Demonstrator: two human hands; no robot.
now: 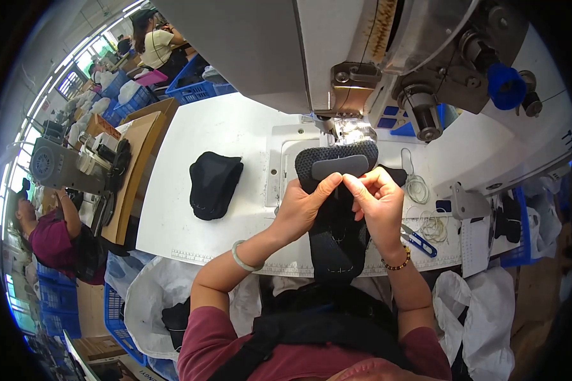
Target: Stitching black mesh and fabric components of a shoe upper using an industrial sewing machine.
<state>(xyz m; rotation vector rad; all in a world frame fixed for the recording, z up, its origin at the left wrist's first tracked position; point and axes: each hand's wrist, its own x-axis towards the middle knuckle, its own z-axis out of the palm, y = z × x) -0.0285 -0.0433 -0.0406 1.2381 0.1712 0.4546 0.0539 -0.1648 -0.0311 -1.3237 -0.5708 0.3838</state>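
Note:
A black mesh fabric piece (305,155) with a smooth grey oval patch (340,167) lies in front of the sewing machine's lit needle area (356,132). My left hand (305,202) grips its left side, thumb on top by the patch's lower edge and fingers partly hidden beneath. At the same edge, my right hand (378,197) is closed in a pinch, its thumb tip close to my left thumb. What sits in that pinch is too small to make out. More black fabric with light stitch marks (338,254) hangs below my hands over the table's front edge.
A stack of black pieces (216,185) lies left on the white table (165,216). Blue-handled thread snips (419,242) and loose pale thread (418,189) lie right. White sacks (156,305) and a blue crate (121,324) stand below. Other people work at left.

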